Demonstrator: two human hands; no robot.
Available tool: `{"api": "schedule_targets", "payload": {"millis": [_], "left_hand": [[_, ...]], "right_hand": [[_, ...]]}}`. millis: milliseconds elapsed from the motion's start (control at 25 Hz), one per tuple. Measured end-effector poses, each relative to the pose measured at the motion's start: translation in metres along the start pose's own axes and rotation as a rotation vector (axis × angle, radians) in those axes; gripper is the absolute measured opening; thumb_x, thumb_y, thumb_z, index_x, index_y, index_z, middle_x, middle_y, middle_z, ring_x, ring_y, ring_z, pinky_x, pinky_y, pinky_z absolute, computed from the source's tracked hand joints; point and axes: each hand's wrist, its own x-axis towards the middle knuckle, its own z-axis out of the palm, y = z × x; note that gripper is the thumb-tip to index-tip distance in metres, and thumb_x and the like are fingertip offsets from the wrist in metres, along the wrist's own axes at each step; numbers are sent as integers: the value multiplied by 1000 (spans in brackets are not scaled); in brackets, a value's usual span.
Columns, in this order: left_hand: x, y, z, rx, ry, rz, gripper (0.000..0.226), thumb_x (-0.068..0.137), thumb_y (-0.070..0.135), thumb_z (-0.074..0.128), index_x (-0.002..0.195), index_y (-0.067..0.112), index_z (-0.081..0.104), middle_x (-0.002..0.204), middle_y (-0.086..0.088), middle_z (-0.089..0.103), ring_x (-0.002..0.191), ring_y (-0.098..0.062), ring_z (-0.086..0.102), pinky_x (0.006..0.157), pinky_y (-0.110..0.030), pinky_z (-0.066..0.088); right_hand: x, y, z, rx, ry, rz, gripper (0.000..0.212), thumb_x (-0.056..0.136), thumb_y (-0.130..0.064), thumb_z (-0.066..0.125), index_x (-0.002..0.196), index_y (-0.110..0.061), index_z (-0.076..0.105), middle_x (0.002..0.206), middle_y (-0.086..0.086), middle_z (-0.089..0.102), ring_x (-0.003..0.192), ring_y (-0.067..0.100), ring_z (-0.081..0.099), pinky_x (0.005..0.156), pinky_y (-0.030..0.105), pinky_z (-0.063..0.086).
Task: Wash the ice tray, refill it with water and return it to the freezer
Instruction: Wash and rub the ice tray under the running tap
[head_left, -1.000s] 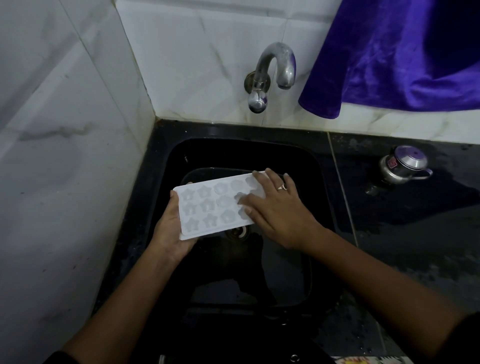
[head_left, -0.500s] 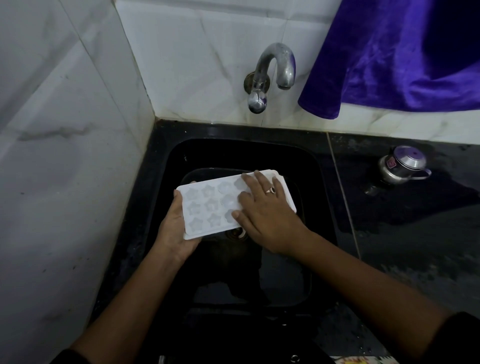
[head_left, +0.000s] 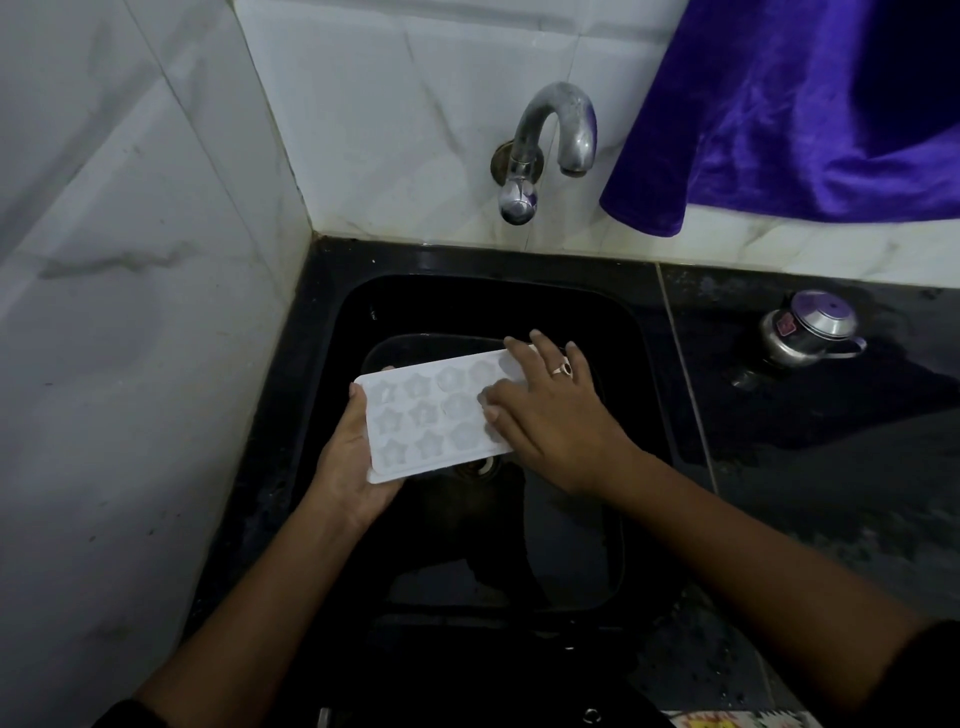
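The left hand (head_left: 350, 467) is closed round the short end of the ice tray (head_left: 423, 415), with the thumb laid along its edge. The right hand (head_left: 553, 421) is pressed flat on the opposite end, its fingers kept straight, and a ring (head_left: 562, 369) is worn on one finger. Both forearms are stretched forward.

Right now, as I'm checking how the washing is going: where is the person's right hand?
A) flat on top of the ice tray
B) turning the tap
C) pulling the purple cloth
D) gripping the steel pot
A: the right hand lies with straight fingers on the ice tray, which the left hand holds over the sink.
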Motion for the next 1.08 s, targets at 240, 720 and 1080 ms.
{"api": "schedule_targets", "payload": {"millis": [240, 720, 1080], "left_hand": [[0, 5, 0, 37, -3, 25, 54, 108, 55, 35, 121, 22, 76, 132, -13, 71, 114, -33, 72, 86, -50, 63], [3, -1, 2, 78, 6, 54, 55, 106, 57, 36, 139, 21, 61, 141, -15, 65, 126, -36, 65, 93, -53, 59], [0, 1, 4, 64, 30, 42, 56, 107, 58, 32, 134, 24, 67, 139, -15, 66, 125, -36, 66, 98, -56, 54]], "right_hand": [[-6, 4, 4, -44, -8, -55, 51, 109, -54, 20, 142, -32, 52, 168, 14, 22, 158, 39, 9, 123, 67, 10], [4, -11, 2, 22, -3, 25, 57, 105, -57, 17, 123, -24, 60, 168, 15, 25, 158, 38, 12, 124, 65, 11], [3, -13, 7, 4, -3, 0, 53, 107, -54, 21, 124, -22, 59, 167, 16, 25, 158, 39, 12, 123, 66, 13]]}}
